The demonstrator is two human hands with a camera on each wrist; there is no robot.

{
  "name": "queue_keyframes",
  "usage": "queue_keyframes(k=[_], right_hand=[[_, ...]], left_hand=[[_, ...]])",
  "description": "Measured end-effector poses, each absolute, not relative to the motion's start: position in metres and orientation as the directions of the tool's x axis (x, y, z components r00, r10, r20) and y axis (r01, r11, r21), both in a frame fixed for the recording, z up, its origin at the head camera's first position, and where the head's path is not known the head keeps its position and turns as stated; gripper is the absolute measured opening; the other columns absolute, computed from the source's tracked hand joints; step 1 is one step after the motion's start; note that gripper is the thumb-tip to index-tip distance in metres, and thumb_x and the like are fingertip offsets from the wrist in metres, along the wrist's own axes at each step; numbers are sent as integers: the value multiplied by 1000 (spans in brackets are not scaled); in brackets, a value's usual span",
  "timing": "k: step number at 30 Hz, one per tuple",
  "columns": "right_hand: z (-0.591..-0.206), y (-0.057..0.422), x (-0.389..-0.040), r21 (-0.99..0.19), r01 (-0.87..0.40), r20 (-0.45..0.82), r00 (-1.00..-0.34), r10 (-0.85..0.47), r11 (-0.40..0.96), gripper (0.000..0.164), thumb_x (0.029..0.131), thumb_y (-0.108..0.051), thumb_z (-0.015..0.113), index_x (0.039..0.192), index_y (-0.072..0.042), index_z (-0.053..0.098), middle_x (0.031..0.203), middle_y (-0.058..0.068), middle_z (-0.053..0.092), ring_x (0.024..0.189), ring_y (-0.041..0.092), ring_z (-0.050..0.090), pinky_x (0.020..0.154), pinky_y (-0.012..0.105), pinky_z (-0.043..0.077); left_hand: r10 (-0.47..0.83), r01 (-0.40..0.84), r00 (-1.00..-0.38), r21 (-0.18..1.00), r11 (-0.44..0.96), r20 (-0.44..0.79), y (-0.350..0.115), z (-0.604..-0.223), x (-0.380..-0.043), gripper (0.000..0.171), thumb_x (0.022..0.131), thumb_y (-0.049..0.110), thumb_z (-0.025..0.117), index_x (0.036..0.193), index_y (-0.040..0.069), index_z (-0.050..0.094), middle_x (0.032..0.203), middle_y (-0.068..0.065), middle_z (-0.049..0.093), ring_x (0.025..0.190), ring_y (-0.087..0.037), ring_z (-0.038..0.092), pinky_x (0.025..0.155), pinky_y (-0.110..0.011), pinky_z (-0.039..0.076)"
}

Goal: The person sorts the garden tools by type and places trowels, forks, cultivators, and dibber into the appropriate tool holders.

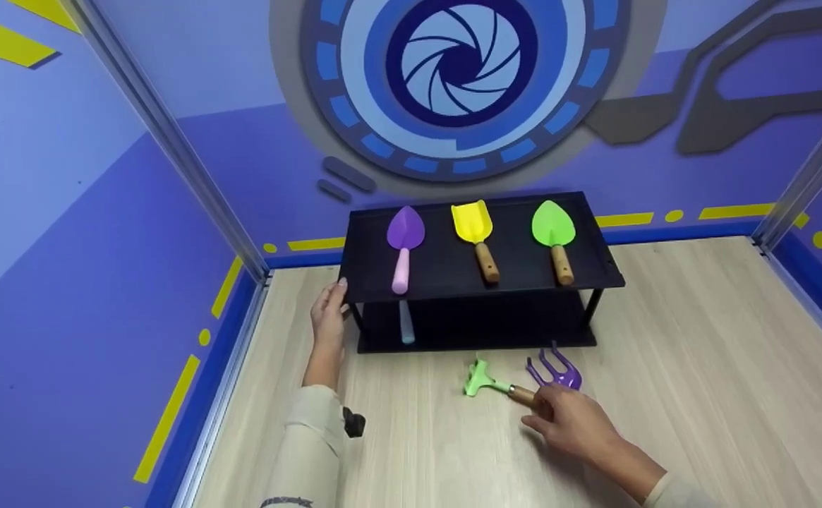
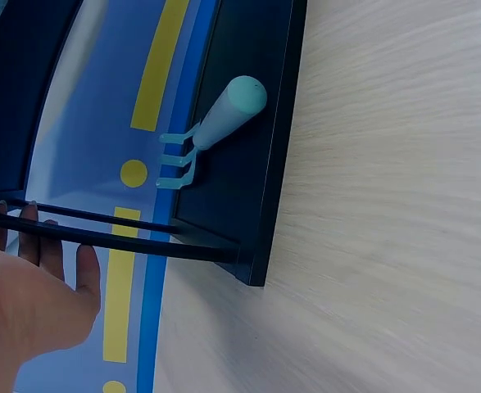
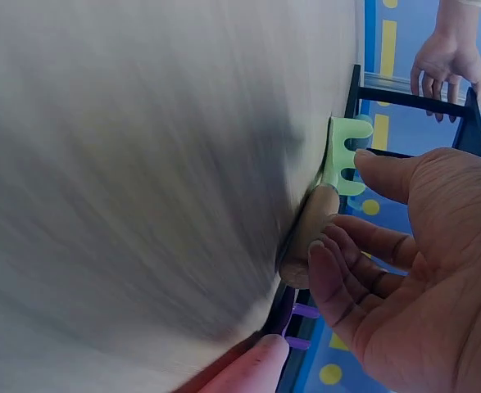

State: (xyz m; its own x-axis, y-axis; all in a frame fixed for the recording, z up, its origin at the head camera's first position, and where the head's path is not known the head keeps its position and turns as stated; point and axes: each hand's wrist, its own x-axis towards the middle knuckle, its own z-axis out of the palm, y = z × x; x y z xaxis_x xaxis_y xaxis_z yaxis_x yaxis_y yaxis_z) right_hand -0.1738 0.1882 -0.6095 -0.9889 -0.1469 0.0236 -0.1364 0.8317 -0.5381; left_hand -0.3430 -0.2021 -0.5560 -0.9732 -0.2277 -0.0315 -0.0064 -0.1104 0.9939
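My left hand (image 1: 328,314) holds the left front corner of a two-tier black shelf (image 1: 446,271), thumb on the top board and fingers below it. In the left wrist view, its fingers (image 2: 52,255) show beside the shelf's side bars. My right hand (image 1: 580,427) is at the wooden handle of a small green rake (image 1: 480,379) lying on the table. Its fingertips are right at that handle (image 3: 312,233), while the thumb stands apart from it. Beside it lies a purple hand fork (image 1: 567,374) with a pink handle (image 3: 252,368), partly hidden by the right hand.
On the top board lie a purple trowel (image 1: 405,229), a yellow shovel (image 1: 473,222) and a green trowel (image 1: 553,224). A light blue hand rake (image 2: 224,119) sits on the lower board. Blue printed walls (image 1: 241,155) border the wood-grain table (image 1: 411,437).
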Motion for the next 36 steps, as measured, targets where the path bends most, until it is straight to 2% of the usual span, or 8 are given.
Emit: queue_keyframes(k=[3, 6, 10, 12, 16, 21, 28, 36], right_hand=[[-610, 188, -174, -537, -129, 28, -990, -136, 834, 28, 87, -34, 89, 82, -23, 64, 77, -10, 57, 65, 5, 46, 58, 25, 37], [-612, 189, -174, -534, -126, 64, -992, -109, 836, 25, 87, -33, 89, 93, -20, 68, 81, -7, 61, 69, 7, 49, 61, 28, 42], [-616, 192, -175, -504, -145, 141, -986, -84, 852, 38, 86, -30, 91, 114, -13, 71, 95, -1, 67, 76, 11, 54, 67, 37, 51], [-618, 194, -176, -476, -150, 164, -983, -80, 866, 40, 86, -28, 91, 116, -11, 72, 101, 1, 67, 82, 14, 58, 72, 42, 54], [-619, 200, -177, -434, -121, 122, -990, -75, 893, 29, 87, -23, 89, 107, -10, 74, 96, 1, 67, 86, 17, 62, 73, 45, 56], [-617, 203, -179, -413, -95, 8, -995, -101, 906, 22, 89, -22, 87, 101, -9, 73, 87, -1, 65, 76, 13, 56, 65, 38, 50], [-618, 199, -181, -455, -93, -64, -988, -137, 886, 21, 89, -25, 86, 92, -15, 68, 78, -5, 58, 69, 13, 50, 61, 34, 41], [-613, 185, -182, -566, -51, -99, -987, -130, 823, 22, 88, -20, 86, 87, -11, 67, 73, -2, 58, 65, 14, 51, 57, 31, 39]], left_hand=[[-219, -10, -975, 995, -98, -31, -202, -556, -341, 46, 110, 40, 56, 140, 5, 62, 155, -17, 56, 145, -33, 50, 127, -56, 38], [-212, -11, -977, 996, -88, -29, -202, -557, -340, 48, 110, 42, 56, 142, 6, 61, 157, -16, 54, 146, -34, 49, 128, -57, 36], [-210, -16, -977, 996, -92, -35, -203, -558, -339, 49, 110, 41, 56, 143, 5, 60, 159, -16, 53, 148, -35, 48, 129, -57, 35], [-209, -19, -977, 995, -96, -39, -203, -559, -339, 49, 111, 41, 56, 144, 4, 60, 159, -16, 52, 148, -35, 47, 129, -56, 35], [-212, -17, -977, 995, -96, -37, -202, -558, -339, 46, 110, 41, 56, 138, 6, 62, 158, -16, 52, 147, -35, 47, 128, -56, 36], [-200, 6, -980, 994, -112, -17, -201, -555, -339, 37, 110, 41, 56, 125, 8, 63, 155, -16, 52, 143, -36, 48, 126, -58, 37], [-187, -5, -982, 995, -99, -24, -204, -556, -339, 49, 111, 43, 54, 142, 6, 59, 162, -15, 49, 149, -36, 45, 128, -57, 35], [-197, -8, -980, 995, -96, -27, -202, -555, -339, 46, 110, 41, 55, 141, 6, 61, 160, -15, 51, 148, -36, 47, 128, -58, 36]])
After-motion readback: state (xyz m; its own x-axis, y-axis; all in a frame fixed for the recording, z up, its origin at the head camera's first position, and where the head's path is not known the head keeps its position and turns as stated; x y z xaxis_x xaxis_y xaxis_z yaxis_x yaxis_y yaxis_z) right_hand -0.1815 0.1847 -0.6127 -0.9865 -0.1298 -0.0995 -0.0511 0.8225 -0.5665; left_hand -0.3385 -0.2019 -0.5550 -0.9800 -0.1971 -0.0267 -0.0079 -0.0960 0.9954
